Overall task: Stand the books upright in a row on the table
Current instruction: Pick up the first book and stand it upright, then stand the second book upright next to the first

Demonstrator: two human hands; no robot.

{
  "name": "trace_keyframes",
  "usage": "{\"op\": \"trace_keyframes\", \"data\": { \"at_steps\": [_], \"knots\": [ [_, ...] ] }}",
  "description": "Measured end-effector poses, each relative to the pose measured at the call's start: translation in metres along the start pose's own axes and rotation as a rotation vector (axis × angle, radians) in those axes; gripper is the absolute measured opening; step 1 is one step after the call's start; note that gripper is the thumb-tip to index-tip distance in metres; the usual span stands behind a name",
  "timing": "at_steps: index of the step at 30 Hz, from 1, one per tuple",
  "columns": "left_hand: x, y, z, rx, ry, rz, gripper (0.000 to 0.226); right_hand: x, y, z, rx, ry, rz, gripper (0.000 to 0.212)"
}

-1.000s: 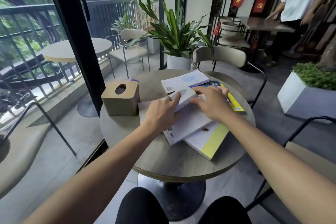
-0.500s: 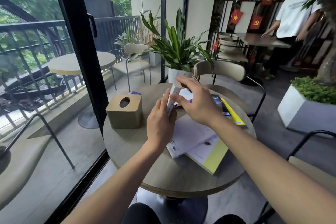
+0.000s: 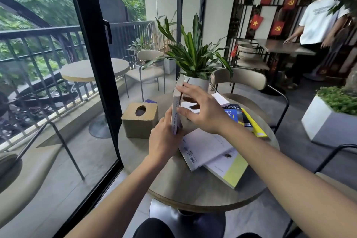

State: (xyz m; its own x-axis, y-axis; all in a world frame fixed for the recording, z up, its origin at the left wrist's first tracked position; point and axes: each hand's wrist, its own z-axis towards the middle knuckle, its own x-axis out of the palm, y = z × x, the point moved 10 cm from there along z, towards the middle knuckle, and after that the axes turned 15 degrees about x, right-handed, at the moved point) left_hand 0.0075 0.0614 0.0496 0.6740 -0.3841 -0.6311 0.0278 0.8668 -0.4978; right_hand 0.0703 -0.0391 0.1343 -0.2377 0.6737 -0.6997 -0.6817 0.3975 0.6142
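A thin white book point(image 3: 176, 106) stands upright on the round table point(image 3: 173, 187), spine toward me. My left hand point(image 3: 164, 141) grips its lower left side. My right hand point(image 3: 201, 110) presses its right side with fingers spread. Flat to the right lie a white book point(image 3: 206, 147) on top of a white and yellow book point(image 3: 229, 170), and further back a blue book point(image 3: 234, 114), a yellow book point(image 3: 255, 125) and another white book point(image 3: 220, 99).
A wooden tissue box point(image 3: 140, 120) sits just left of the upright book. A potted plant point(image 3: 195, 58) and a chair point(image 3: 241, 81) stand behind the table. A glass door frame point(image 3: 92, 75) runs along the left. A person point(image 3: 316, 29) stands at a far table.
The white book went from lying flat on the pile to standing upright between both hands. The camera has tilted up.
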Motion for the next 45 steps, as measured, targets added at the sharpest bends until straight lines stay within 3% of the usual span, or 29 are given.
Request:
{"op": "trace_keyframes", "data": {
  "at_steps": [13,19,24,30,34,35,38,43,45],
  "knots": [
    [0.007,0.001,0.001,-0.028,-0.022,-0.048,0.059,-0.001,-0.015,-0.003,0.092,0.095,-0.01,0.074],
    [0.003,0.004,0.001,-0.025,-0.044,-0.051,0.053,-0.027,-0.083,-0.011,0.357,-0.013,-0.287,0.069],
    [-0.002,0.015,0.0,-0.039,-0.063,-0.02,0.055,-0.025,-0.159,-0.03,0.697,0.099,-0.711,0.078],
    [0.003,0.019,-0.007,-0.052,-0.045,-0.03,0.063,-0.019,-0.182,-0.034,0.852,0.128,-0.673,0.104],
    [0.004,0.018,-0.006,-0.051,-0.028,-0.022,0.067,-0.016,-0.191,-0.028,0.901,0.152,-0.639,0.105],
    [0.005,0.018,-0.006,-0.053,-0.021,-0.021,0.066,-0.016,-0.192,-0.026,0.899,0.167,-0.623,0.104],
    [0.006,0.017,-0.004,-0.046,-0.006,-0.019,0.064,-0.019,-0.197,-0.026,0.931,0.185,-0.473,0.071],
    [0.011,0.017,-0.004,-0.012,0.024,0.015,0.064,-0.035,-0.159,-0.029,0.835,0.011,-0.214,0.059],
    [0.012,0.015,-0.003,-0.003,0.039,0.02,0.066,-0.041,-0.145,-0.024,0.813,0.023,-0.191,0.049]
  ]
}}
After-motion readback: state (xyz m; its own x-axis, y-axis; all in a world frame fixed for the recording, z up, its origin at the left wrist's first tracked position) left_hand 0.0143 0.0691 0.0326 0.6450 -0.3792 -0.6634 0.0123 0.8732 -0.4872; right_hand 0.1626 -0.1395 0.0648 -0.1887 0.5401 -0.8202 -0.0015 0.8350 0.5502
